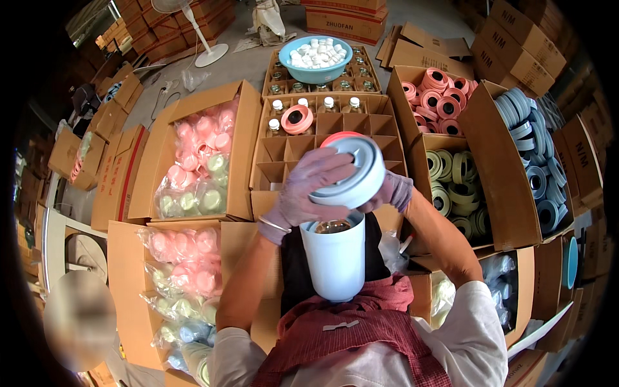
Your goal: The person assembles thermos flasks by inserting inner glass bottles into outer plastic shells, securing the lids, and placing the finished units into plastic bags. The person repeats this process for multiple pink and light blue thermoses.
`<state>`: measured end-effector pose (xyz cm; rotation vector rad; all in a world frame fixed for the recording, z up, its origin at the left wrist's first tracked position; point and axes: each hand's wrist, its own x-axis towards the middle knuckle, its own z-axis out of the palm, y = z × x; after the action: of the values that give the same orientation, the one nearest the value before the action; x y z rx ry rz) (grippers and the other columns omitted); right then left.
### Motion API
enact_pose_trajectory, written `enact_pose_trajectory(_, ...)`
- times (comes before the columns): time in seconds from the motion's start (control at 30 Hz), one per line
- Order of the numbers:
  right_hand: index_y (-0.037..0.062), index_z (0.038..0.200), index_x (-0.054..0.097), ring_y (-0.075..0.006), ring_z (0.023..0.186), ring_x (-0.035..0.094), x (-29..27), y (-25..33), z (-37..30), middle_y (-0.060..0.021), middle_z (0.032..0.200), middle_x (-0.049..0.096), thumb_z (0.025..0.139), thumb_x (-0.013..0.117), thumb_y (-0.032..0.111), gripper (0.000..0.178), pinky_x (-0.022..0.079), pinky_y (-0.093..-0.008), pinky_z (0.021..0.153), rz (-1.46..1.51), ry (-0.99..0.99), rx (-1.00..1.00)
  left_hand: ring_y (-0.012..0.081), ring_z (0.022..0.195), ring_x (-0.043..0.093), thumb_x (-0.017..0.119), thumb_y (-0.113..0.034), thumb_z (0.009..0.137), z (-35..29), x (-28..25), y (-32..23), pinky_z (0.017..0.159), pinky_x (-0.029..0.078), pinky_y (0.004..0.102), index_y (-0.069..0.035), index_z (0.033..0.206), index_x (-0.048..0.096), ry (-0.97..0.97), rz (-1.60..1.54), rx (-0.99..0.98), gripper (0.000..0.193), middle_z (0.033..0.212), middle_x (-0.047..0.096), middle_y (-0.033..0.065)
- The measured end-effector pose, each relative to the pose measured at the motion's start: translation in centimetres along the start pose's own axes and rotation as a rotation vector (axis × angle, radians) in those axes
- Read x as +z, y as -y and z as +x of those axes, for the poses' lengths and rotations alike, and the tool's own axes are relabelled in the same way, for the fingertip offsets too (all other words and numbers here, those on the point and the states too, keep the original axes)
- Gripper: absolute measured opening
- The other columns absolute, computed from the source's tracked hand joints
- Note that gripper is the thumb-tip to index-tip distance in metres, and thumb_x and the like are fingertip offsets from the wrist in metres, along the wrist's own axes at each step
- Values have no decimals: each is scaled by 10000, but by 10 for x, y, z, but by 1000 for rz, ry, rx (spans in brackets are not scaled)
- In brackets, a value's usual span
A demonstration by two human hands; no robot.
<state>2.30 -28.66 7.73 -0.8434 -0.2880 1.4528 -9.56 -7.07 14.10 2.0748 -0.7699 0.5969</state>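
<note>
A light blue lid (356, 173) is held tilted above a light blue canister (335, 261) that stands upright against my lap. My left hand (316, 177), in a thin purplish glove, lies over the lid's left side and top with its fingers curled on it. From the right, my gloved right hand (392, 192) grips the lid's edge, its fingertips mostly hidden behind it. Inside the canister's open mouth a shiny glass rim (333, 226) shows. Behind the lid, a pinkish-red round piece (340, 138) is partly covered.
Ahead stands a divided carton (271, 175) with white-capped bottles and a pink ring (296, 120). Beyond it, a blue basin (317, 72) holds white caps. Open boxes of pink rings (433, 97), green rings (459, 187), blue rings (540, 148) and bagged pink cups (200, 138) flank me.
</note>
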Motion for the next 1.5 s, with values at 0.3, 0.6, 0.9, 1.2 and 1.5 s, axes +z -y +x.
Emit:
enact_pose_trajectory(0.3, -25, 1221, 618, -188, 1174, 555, 46, -39, -10, -105, 1247, 616, 998, 488, 291, 408, 388, -304, 1051, -637, -524, -519, 316, 1183, 578, 865, -290, 676, -65, 2, 27, 1036, 435, 398, -61, 1214, 654, 293, -288, -286, 621, 1228, 632, 143)
enact_pose_trajectory(0.6, -72, 1120, 651, -249, 1112, 603, 24, -87, 13, -155, 1149, 663, 1036, 317, 281, 493, 414, -347, 1044, -443, -359, -524, 368, 1189, 550, 706, -233, 845, -71, 18, -20, 1033, 421, 435, -5, 1214, 615, 317, -121, -344, 444, 1228, 611, 183)
enact_pose_trajectory(0.9, -7, 1201, 607, -296, 1080, 578, 70, -78, -31, -146, 1170, 624, 929, 529, 212, 358, 425, -370, 996, -1084, -507, -768, 228, 1134, 590, 430, -199, 1031, -88, 45, 12, 1004, 451, 358, -28, 1322, 521, -36, -504, -693, 349, 1235, 611, 84)
enact_pose_trajectory(1.2, 69, 1161, 646, -438, 812, 631, 92, -121, -170, -213, 902, 655, 917, 568, 328, 365, 524, -417, 751, -1235, -1074, -371, 209, 1173, 515, 642, -328, 938, -151, 132, -9, 993, 395, 301, -27, 1317, 516, 50, -428, -1056, 500, 1237, 568, 131)
enact_pose_trajectory(1.5, 61, 1222, 609, -148, 985, 613, 35, -203, -160, -73, 1127, 632, 1009, 499, 336, 365, 487, -288, 907, 297, -653, -559, 256, 975, 667, 655, -134, 810, -95, 98, -84, 908, 523, 358, -34, 982, 701, 245, -100, -309, 204, 998, 704, 84)
